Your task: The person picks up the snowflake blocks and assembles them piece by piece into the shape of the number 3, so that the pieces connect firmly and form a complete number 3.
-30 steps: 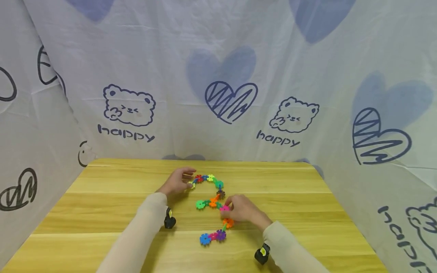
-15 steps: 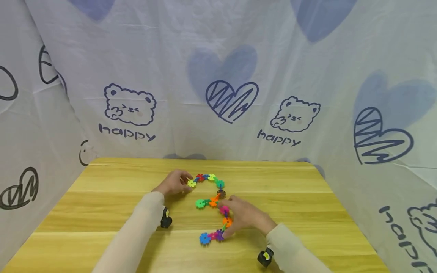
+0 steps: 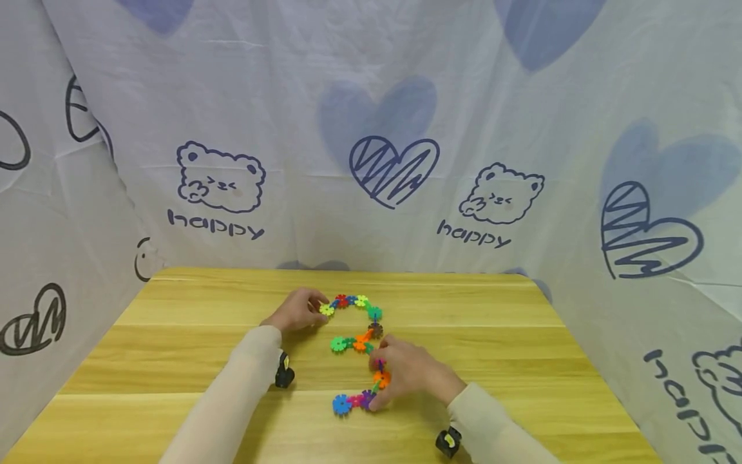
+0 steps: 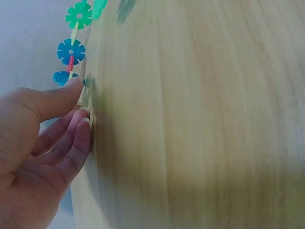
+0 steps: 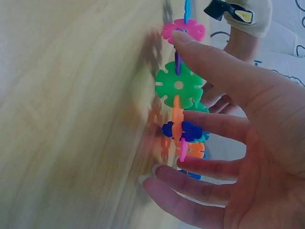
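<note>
A chain of interlocking plastic snowflake discs [image 3: 374, 313] lies on the wooden table, bent into the shape of a 3. My left hand [image 3: 298, 310] is at its upper left end, thumb and fingertips pinching the edge of the yellow disc [image 3: 327, 310]. My right hand [image 3: 408, 370] spreads its fingers along the right side of the lower curve. It partly covers the pink disc there, and its thumb touches near the purple disc [image 3: 367, 399]. In the right wrist view the fingers reach out fairly straight beside a green disc [image 5: 178, 86] and an orange one.
The lower end of the chain is a blue disc [image 3: 342, 405], and a green disc [image 3: 338, 344] ends the middle branch. A white cloth [image 3: 301, 193] printed with hearts and bears hangs behind and beside the table [image 3: 493, 309]. Black cameras [image 3: 284, 370] sit on both wrists.
My right hand has let go of the pink disc, spread its fingers and shifted slightly left. The lower part of the chain has moved left with it. The left hand has barely moved.
</note>
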Available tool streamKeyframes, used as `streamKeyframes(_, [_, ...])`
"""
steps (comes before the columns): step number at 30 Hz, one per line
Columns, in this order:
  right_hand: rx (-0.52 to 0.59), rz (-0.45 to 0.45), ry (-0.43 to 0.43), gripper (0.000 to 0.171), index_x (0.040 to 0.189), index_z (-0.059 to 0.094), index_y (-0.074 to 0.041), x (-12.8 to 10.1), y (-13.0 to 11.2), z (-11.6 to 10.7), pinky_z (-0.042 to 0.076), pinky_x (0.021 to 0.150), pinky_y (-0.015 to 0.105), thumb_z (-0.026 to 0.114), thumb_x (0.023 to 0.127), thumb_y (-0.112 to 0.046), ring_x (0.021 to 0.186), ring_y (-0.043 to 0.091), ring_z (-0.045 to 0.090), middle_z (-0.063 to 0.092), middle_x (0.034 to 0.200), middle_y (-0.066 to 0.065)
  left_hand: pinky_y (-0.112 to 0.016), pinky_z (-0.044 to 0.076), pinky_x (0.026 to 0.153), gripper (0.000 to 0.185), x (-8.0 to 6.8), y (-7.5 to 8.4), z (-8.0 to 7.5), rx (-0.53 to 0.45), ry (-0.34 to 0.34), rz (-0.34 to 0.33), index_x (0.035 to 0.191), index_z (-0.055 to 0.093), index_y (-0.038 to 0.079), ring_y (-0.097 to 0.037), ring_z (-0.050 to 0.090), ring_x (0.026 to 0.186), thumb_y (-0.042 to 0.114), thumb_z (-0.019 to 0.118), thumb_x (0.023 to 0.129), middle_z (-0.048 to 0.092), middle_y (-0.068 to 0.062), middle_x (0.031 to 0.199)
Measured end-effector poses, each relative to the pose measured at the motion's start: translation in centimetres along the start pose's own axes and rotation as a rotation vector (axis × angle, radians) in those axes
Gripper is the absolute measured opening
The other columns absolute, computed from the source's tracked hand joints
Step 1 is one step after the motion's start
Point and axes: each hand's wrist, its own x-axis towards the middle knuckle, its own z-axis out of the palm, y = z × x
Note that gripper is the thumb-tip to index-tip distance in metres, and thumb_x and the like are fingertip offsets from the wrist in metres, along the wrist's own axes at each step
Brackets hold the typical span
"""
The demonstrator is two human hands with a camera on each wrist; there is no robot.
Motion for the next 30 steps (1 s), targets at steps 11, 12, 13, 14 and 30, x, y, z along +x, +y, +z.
streamKeyframes(11, [-0.087,-0.018,0.045,0.050,0.089,0.069,-0.016,0.0,-0.5,0.4,0.039,0.057,0.021,0.090,0.070,-0.057,0.072,0.008,0.045,0.055,0.093,-0.003,-0.039,0.059,0.084,0.038,0.1,0.1,0.1,-0.004,-0.008,-0.013,0.125,0.069,-0.002,-0.023,0.068,0.093,0.008,0.079,0.090,0.069,-0.019,0.109])
streamKeyframes(12, [-0.093,-0.018,0.042,0.050,0.090,0.069,-0.016,0.0,-0.5,0.4,0.039,0.057,0.021,0.090,0.071,-0.057,0.072,0.008,0.045,0.056,0.092,-0.003,-0.039,0.059,0.084,0.038,0.2,0.2,0.1,-0.005,-0.008,-0.015,0.125,0.069,-0.002,-0.023,0.068,0.093,0.008,0.079,0.090,0.069,-0.018,0.109])
streamKeyframes(13, [-0.097,-0.020,0.039,0.050,0.090,0.069,-0.015,-0.1,-0.6,0.3,0.039,0.057,0.021,0.090,0.071,-0.056,0.071,0.007,0.045,0.057,0.092,-0.002,-0.039,0.059,0.084,0.038,0.2,0.2,0.1,-0.006,-0.008,-0.017,0.125,0.069,-0.002,-0.023,0.068,0.093,0.009,0.079,0.090,0.069,-0.018,0.109])
streamKeyframes(14, [-0.098,-0.019,0.034,0.050,0.091,0.069,-0.015,-0.1,-0.7,0.3,0.039,0.058,0.021,0.090,0.072,-0.056,0.071,0.007,0.045,0.057,0.093,-0.002,-0.039,0.059,0.084,0.038,0.2,0.2,0.2,-0.006,-0.009,-0.019,0.125,0.069,-0.002,-0.023,0.068,0.093,0.009,0.079,0.090,0.069,-0.018,0.109])
streamKeyframes(30, [-0.118,0.022,0.003,0.050,0.092,0.067,-0.014,-0.5,-1.4,-0.1,0.043,0.062,0.022,0.090,0.071,-0.054,0.075,0.008,0.049,0.060,0.094,-0.001,-0.046,0.058,0.094,0.035,0.9,0.9,0.4,0.038,0.011,-0.036,0.121,0.072,0.001,-0.027,0.068,0.098,0.009,0.080,0.089,0.070,-0.017,0.111])
